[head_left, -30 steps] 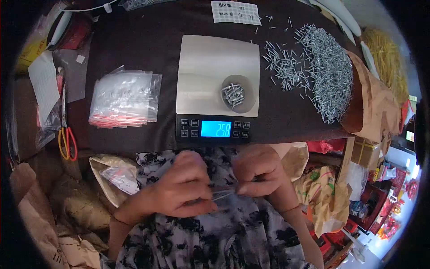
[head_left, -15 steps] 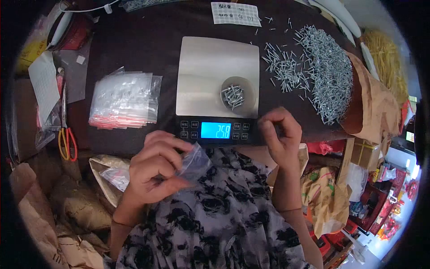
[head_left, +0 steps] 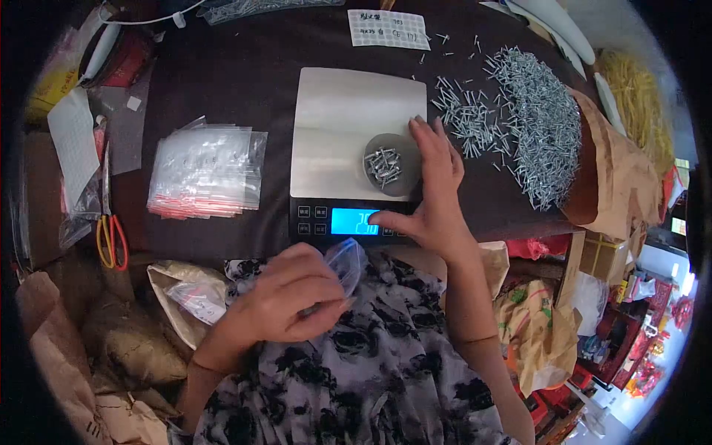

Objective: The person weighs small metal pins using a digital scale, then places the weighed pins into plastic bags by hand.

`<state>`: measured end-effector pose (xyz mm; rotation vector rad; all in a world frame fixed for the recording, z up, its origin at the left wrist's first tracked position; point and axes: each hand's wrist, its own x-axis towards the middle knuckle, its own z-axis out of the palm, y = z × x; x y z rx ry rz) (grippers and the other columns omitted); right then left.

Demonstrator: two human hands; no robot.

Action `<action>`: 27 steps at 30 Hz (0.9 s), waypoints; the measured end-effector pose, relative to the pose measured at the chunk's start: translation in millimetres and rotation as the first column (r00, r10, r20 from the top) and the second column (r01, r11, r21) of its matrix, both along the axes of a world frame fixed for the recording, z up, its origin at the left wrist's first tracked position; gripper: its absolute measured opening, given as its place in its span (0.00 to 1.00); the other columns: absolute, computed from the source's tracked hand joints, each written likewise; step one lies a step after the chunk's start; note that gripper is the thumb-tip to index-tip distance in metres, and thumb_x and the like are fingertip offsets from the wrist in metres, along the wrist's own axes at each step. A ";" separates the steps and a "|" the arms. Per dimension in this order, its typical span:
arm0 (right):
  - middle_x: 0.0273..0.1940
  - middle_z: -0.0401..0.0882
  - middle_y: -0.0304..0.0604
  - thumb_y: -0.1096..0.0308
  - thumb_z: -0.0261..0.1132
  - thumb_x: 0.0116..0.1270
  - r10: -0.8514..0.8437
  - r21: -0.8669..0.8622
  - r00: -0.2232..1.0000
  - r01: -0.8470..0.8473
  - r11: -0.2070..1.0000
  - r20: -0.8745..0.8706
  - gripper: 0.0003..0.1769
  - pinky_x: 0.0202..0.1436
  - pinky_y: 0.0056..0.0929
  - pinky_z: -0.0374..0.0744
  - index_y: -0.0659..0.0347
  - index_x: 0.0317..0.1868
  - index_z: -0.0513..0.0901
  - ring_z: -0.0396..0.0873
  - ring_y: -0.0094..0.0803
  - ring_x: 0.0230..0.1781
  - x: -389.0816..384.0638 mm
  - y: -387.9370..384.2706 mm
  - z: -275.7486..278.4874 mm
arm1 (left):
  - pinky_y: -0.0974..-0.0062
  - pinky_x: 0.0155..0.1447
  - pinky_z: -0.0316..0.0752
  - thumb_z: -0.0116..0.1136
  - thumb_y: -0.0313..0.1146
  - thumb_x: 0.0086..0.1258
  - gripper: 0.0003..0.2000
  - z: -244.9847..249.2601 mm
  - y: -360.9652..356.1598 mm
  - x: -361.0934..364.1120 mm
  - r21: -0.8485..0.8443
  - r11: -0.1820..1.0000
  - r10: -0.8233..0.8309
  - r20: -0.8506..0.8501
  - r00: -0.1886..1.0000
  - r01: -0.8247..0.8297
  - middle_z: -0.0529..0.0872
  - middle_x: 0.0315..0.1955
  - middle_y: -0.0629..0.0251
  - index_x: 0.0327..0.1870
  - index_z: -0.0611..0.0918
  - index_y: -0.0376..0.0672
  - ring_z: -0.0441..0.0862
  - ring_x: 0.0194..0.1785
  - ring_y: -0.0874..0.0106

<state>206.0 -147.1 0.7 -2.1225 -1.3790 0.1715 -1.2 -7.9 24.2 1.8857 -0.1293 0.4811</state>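
Observation:
My left hand (head_left: 293,297) is closed on a small clear zip bag (head_left: 347,268) in front of the scale. My right hand (head_left: 437,196) is open beside a small round bowl (head_left: 404,180), its fingers stretched along the bowl's right side and its thumb over part of the lit display (head_left: 348,221). A few silver screws (head_left: 383,166) lie in the bowl, which sits at the lower right of the scale's steel plate (head_left: 334,133).
Loose screws (head_left: 538,126) form a large pile on the right, spilling from a brown paper bag (head_left: 615,156). A stack of clear zip bags (head_left: 208,170) with red edges lies left. Scissors (head_left: 111,237) hang farther left. A handwritten label sheet (head_left: 387,30) lies at the back.
My right hand has moved up and left from the scale's front corner, its fingers spreading beside the bowl. My left hand has shifted right and down with the zip bag.

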 end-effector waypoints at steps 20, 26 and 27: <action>0.63 0.68 0.49 0.55 0.79 0.43 0.024 -0.067 0.999 -0.022 0.998 0.030 0.47 0.70 0.47 0.55 0.59 0.63 0.68 0.61 0.47 0.70 3.5 -0.6 5.9 | 0.69 0.36 0.74 0.66 0.22 0.56 0.07 0.4 0.2 3.4 0.106 0.979 0.183 -0.062 0.981 -0.176 0.79 0.37 0.59 0.34 0.81 0.36 0.78 0.28 0.65; 0.48 0.74 0.46 0.75 0.71 0.44 0.287 0.317 0.797 -0.127 0.940 -0.531 0.31 0.58 0.35 0.72 0.59 0.53 0.74 0.73 0.45 0.54 -6.8 1.8 39.0 | 0.73 0.33 0.74 0.64 0.21 0.59 0.06 -2.9 -6.3 11.9 0.161 0.972 0.202 -0.213 0.956 -0.170 0.76 0.37 0.60 0.36 0.81 0.36 0.78 0.29 0.68; 0.47 0.74 0.46 0.76 0.70 0.42 0.311 0.272 0.813 -0.196 0.942 -0.492 0.31 0.58 0.36 0.71 0.59 0.52 0.74 0.73 0.46 0.53 -9.1 3.1 46.9 | 0.73 0.32 0.74 0.64 0.21 0.59 0.06 -4.8 -9.2 13.1 0.176 0.968 0.208 -0.179 0.962 -0.176 0.76 0.37 0.60 0.36 0.82 0.36 0.77 0.29 0.69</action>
